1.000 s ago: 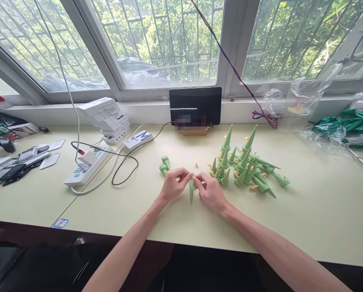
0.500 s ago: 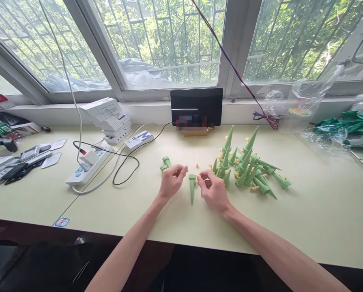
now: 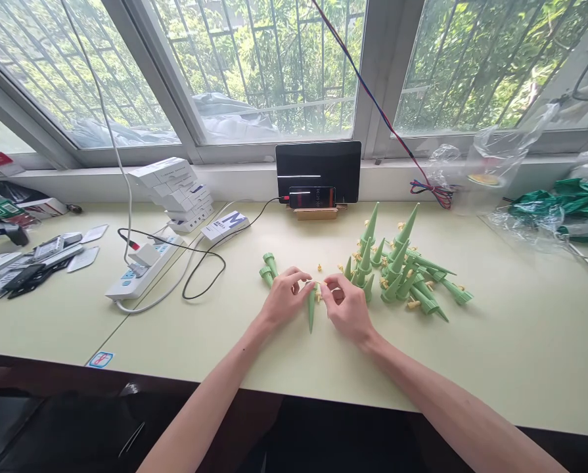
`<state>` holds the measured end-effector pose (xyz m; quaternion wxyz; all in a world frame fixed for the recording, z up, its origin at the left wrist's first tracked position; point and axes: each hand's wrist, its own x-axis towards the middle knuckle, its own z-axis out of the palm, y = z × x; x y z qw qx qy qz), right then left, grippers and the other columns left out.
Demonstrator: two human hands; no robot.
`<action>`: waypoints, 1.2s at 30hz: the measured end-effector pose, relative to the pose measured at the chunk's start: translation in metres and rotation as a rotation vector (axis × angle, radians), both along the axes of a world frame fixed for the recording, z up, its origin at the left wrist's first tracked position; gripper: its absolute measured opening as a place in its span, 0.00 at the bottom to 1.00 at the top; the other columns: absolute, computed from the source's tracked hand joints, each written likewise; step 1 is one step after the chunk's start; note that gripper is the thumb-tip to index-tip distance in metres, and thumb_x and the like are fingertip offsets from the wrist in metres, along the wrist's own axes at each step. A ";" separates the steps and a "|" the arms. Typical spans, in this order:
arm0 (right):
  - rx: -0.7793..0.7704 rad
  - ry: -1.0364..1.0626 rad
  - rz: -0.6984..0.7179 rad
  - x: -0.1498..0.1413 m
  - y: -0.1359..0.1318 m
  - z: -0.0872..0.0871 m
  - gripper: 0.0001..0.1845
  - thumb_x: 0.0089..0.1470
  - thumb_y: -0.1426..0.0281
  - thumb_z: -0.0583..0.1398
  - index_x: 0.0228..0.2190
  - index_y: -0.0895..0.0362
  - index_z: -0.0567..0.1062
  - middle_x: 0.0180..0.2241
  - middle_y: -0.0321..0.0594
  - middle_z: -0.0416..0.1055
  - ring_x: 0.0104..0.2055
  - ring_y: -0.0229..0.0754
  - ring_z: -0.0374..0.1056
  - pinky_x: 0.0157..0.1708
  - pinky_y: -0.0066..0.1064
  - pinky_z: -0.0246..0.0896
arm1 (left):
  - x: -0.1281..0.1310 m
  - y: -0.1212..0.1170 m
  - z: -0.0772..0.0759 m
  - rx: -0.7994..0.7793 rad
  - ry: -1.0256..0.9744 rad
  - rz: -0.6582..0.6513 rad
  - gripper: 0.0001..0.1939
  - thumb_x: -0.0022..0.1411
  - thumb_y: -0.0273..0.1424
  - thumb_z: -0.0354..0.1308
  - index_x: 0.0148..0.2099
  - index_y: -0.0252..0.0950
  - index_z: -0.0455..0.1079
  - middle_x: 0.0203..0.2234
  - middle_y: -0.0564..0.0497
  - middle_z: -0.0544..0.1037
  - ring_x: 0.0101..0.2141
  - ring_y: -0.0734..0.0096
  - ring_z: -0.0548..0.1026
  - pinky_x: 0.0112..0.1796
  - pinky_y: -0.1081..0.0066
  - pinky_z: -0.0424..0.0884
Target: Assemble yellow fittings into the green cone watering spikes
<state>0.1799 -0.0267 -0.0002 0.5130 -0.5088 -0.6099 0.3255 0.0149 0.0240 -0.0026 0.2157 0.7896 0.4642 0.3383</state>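
My left hand point(image 3: 284, 300) and my right hand point(image 3: 347, 306) meet over a pale green table point(image 3: 225, 328), fingers pinched at the wide top of a green cone spike point(image 3: 312, 309) that points toward me. A small yellow part shows between the fingertips. Two finished-looking green spikes point(image 3: 268, 269) lie just beyond my left hand. A pile of several green spikes point(image 3: 397, 269) with small yellow pieces stands and lies just right of my right hand. One loose yellow piece point(image 3: 319, 267) sits beyond the hands.
A black tablet point(image 3: 318, 171) and phone point(image 3: 312, 196) lean at the window sill. Left: a white power strip point(image 3: 140, 268) with black cable, stacked white boxes point(image 3: 173, 190), and tools. Right: plastic bags point(image 3: 500, 151) and green material point(image 3: 564, 203).
My left hand drew back from the spike half a second ago, then came in again; both hands now pinch its top together.
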 end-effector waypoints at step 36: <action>0.010 -0.080 -0.025 0.001 0.002 -0.004 0.09 0.62 0.65 0.52 0.38 0.56 0.70 0.36 0.40 0.72 0.22 0.34 0.64 0.23 0.27 0.60 | -0.005 0.001 0.010 -0.291 -0.182 0.024 0.13 0.57 0.40 0.62 0.38 0.36 0.69 0.24 0.54 0.73 0.25 0.72 0.73 0.28 0.72 0.69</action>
